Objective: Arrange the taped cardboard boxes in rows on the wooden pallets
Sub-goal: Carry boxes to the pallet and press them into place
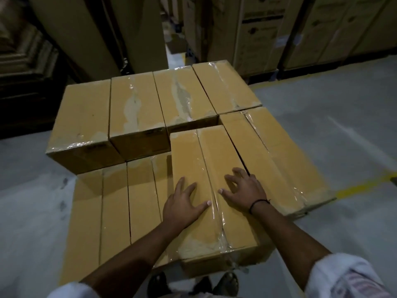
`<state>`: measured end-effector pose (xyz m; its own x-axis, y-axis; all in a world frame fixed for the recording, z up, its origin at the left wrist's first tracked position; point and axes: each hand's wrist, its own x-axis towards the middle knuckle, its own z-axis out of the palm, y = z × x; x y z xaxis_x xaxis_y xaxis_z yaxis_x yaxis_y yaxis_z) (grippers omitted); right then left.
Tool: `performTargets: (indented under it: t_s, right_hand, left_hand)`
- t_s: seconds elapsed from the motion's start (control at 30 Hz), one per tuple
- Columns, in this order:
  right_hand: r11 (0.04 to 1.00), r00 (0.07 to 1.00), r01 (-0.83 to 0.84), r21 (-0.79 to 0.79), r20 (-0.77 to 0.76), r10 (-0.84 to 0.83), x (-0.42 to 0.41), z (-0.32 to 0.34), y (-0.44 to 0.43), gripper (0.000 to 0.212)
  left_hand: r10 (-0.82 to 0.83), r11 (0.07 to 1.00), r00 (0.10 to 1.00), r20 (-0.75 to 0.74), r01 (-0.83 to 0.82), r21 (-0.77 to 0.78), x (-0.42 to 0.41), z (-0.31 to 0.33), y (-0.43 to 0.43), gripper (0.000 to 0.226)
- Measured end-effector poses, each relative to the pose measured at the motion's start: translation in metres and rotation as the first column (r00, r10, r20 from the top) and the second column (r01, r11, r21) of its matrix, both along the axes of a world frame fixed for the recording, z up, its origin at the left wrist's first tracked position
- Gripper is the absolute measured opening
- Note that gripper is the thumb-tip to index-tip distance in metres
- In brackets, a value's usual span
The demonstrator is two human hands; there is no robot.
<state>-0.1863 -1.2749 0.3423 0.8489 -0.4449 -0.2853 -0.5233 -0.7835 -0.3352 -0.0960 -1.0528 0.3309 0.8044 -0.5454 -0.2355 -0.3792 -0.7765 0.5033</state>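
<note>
- Cardboard top box (pixel 211 190) sits on the lower near row (pixel 116 211), long axis running away from the person, near end overhanging.
- Left hand (pixel 182 204) and right hand (pixel 245 190) both lie flat on its lid, fingers spread, gripping nothing.
- Box lies directly under the palms; hands equally near, either side of the tape seam (pixel 214 203).
- Likely next: push forward toward the back row (pixel 154 108).

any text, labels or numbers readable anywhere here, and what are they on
None can be read.
Tall cartons in the background: dark printed panels and lines of text, too blurred to read.
Front faces of the far-row boxes: dark printed marks, too small and blurred.
The taped box under the left hand and right hand: plain top, only clear tape, no print.
</note>
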Motion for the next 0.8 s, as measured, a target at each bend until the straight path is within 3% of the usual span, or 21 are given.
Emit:
performTargets:
  t_s: [0.23,0.37,0.53,0.8]
  right_hand:
    - [0.994,0.995,-0.083,0.067,-0.049,0.087,0.019,-0.021,-0.034,0.066]
    - [0.984,0.969,-0.152,0.088,-0.184,0.166,0.022,-0.034,-0.046,0.075]
    - [0.966,0.933,-0.260,-0.002,-0.260,0.251,0.000,-0.050,-0.034,0.077]
    - [0.950,0.919,-0.311,-0.035,-0.264,0.292,-0.073,-0.061,-0.015,0.084]
  left_hand:
    - [0.082,0.996,0.995,-0.061,-0.084,-0.023,-0.005,-0.016,-0.029,0.085]
    - [0.030,0.993,0.985,-0.172,-0.010,0.115,-0.009,-0.025,-0.037,0.084]
    - [-0.068,0.950,0.973,-0.219,0.130,0.283,-0.033,-0.040,-0.028,0.106]
    - [-0.173,0.917,0.966,-0.191,0.228,0.327,-0.084,-0.049,-0.002,0.120]
